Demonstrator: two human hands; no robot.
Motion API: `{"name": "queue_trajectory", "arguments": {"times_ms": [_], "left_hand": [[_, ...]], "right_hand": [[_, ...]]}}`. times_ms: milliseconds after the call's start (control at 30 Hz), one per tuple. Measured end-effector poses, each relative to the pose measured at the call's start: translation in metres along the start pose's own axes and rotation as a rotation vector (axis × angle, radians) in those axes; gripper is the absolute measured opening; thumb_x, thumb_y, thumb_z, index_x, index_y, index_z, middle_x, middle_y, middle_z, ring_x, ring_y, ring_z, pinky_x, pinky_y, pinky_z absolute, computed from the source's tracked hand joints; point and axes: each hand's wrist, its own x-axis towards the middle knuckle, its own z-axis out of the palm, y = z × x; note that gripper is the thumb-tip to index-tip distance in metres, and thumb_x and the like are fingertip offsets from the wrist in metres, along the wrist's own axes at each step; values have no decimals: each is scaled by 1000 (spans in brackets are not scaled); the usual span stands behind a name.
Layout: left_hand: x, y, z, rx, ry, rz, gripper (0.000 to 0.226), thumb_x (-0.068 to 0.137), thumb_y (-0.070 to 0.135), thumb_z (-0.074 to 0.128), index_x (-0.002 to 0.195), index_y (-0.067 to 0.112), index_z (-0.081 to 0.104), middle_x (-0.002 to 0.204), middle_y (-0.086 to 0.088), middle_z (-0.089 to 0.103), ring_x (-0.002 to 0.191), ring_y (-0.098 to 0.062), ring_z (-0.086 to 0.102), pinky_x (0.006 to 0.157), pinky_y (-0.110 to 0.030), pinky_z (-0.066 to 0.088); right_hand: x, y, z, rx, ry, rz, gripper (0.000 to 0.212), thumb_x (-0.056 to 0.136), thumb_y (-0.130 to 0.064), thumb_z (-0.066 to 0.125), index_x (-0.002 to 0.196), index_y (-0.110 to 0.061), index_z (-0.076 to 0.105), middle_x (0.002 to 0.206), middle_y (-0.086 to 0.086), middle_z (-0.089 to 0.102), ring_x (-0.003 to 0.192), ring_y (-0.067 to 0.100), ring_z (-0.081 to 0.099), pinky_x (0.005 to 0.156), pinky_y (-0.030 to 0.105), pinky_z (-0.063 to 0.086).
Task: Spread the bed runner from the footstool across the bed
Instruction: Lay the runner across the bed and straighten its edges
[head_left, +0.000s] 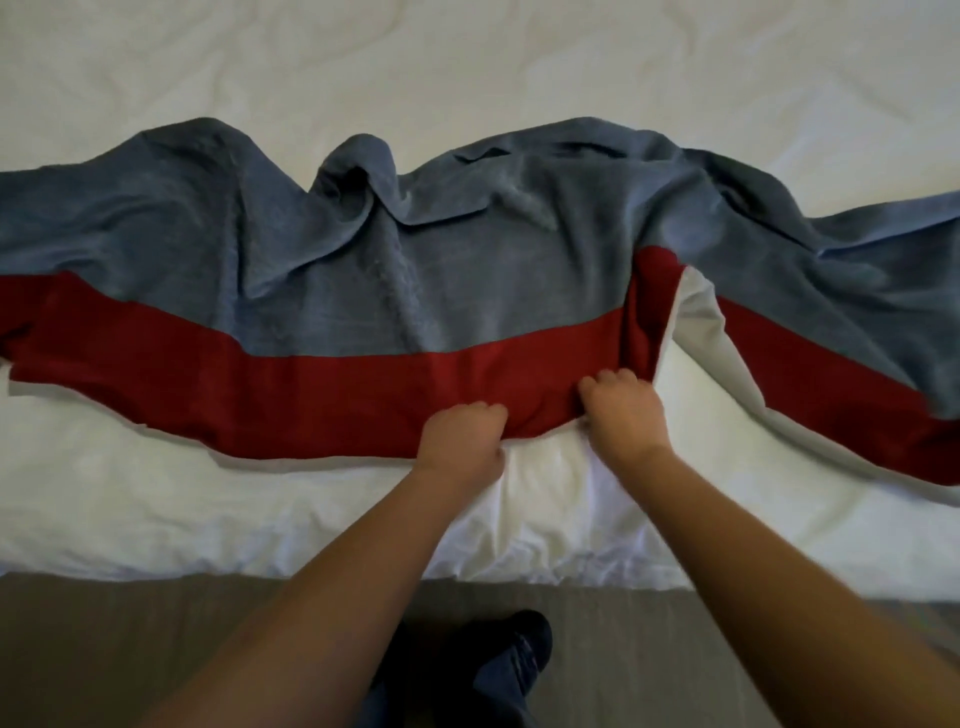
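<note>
- Two hands, left hand (462, 436) and right hand (626, 410), pinch the runner (363, 291) at its red near edge, fingers curled.
- Beyond the fingers, the blue part lies rumpled across the bed (208, 514).

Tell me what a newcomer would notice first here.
The blue-grey bed runner with its red band sprawls rumpled across the white bed, edge to edge of the view. At the middle of its near edge, the left hand and right hand both grip the red band. Just right of them a fold turns up, showing a white underside.
</note>
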Motion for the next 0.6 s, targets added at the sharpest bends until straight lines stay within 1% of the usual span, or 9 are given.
{"name": "queue_trajectory", "arguments": {"times_ms": [67,167,233,300,367,433,467,533,600], "left_hand": [[-11,-2,5,6,-20,5,9,79,19,53,87,16,51,86,-3,60,77,-25,59,57,-30,34],[-31,-11,17,22,-30,29,10,80,24,54,85,18,48,85,-2,59,75,-22,58,55,-30,34],[-38,-17,22,34,-9,46,11,79,25,54,86,19,48,84,0,59,73,-20,57,56,-30,35],[-40,-19,23,30,-1,59,13,78,25,53,87,18,48,84,0,58,73,-21,56,56,-30,37],[-37,-16,23,59,-17,63,14,78,29,52,85,21,43,83,2,57,71,-19,56,55,-28,34],[-30,-13,22,84,-22,85,18,77,35,51,86,23,43,82,4,56,70,-17,56,54,-27,32],[-26,-11,20,87,-20,109,21,76,39,51,88,23,43,82,4,57,70,-17,57,54,-27,32],[-16,-4,15,87,-5,180,27,73,44,51,90,23,45,84,4,57,73,-18,57,55,-28,32],[-7,7,8,68,20,241,31,72,48,51,91,24,46,86,5,57,77,-19,58,57,-29,31]], "right_hand": [[-20,-8,11,68,-30,44,23,90,-11,41,108,-12,54,109,8,57,103,30,52,74,35,43],[-41,-22,21,138,-49,83,21,89,-12,45,107,-13,54,109,7,57,103,29,53,69,33,44],[-47,-27,25,150,-52,74,21,86,-11,48,106,-13,55,108,6,57,101,28,53,67,32,42],[-49,-25,27,163,-40,55,23,82,-9,50,104,-13,55,105,7,57,99,29,53,64,32,37],[-49,-20,29,207,-1,33,24,74,-6,55,97,-12,57,98,7,58,92,30,54,61,31,33],[-50,-15,29,247,38,-18,24,64,-3,61,86,-10,60,86,8,59,82,32,57,60,33,36],[-51,-13,28,225,52,-46,25,60,-3,64,83,-11,61,82,8,59,78,31,57,60,34,38],[-52,-5,24,148,125,-64,31,56,-7,68,85,-15,62,83,5,59,77,29,57,63,35,41],[-50,8,19,129,253,-13,41,56,-8,69,96,-14,64,95,8,60,86,30,58,69,37,44]]}}
